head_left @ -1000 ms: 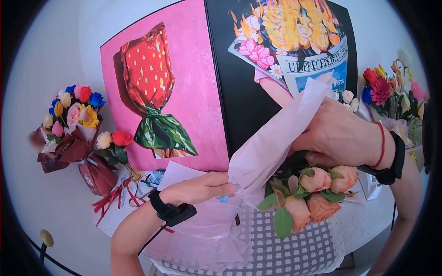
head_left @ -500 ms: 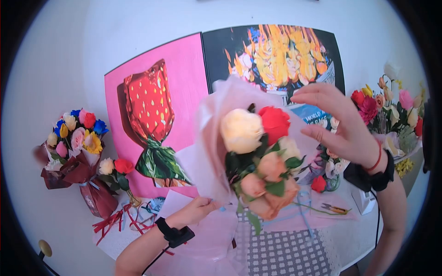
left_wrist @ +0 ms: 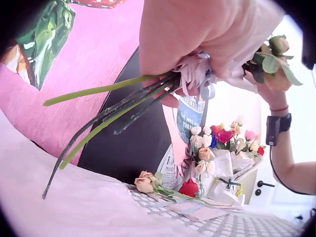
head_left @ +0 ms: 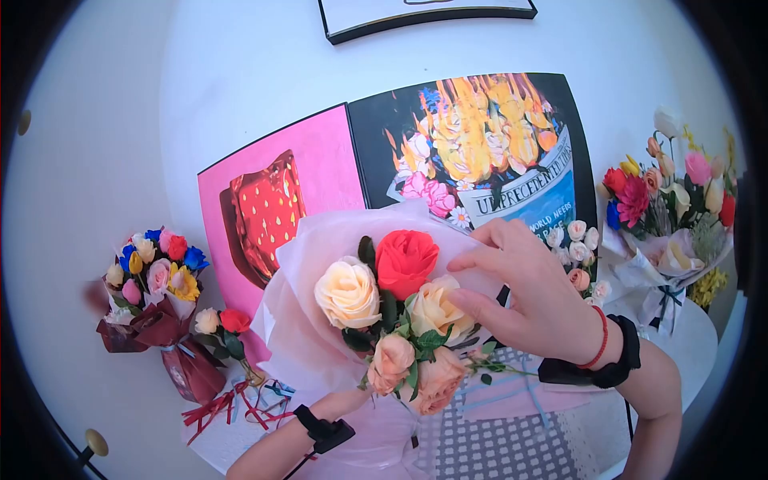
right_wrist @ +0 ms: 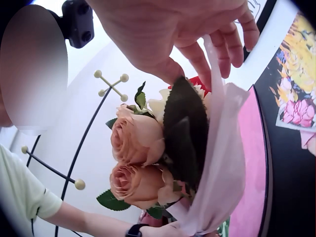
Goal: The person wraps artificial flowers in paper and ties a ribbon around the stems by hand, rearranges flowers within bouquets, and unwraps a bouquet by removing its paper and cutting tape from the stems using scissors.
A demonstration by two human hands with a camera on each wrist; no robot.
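A rose bouquet in pale pink wrapping paper [head_left: 280, 336] faces up in the head view. It has a red rose [head_left: 406, 264], cream roses [head_left: 347, 293] and peach roses [right_wrist: 136, 140]. My left hand [left_wrist: 192, 39] grips its tied neck from below, mostly hidden by the bouquet in the head view. Bare green and dark stems [left_wrist: 106, 111] stick out past that hand, beside a pale ribbon [left_wrist: 210, 86]. My right hand [head_left: 528, 296] is at the bouquet's right side, thumb and fingers apart, beside a cream rose. In the right wrist view its fingers straddle the paper's upper edge.
A maroon-wrapped bouquet [head_left: 188, 360] and red ribbons [head_left: 228, 408] are at the left. Another wrapped bouquet [head_left: 668, 264] stands at the right. Two painted panels, one pink [head_left: 328, 152], lean against the wall. A loose peach rose [left_wrist: 144, 181] lies on the table.
The bouquet has been turned so its blooms face up, and now sits lower. My right hand came out from behind the paper, swung clear, then moved back in beside the roses.
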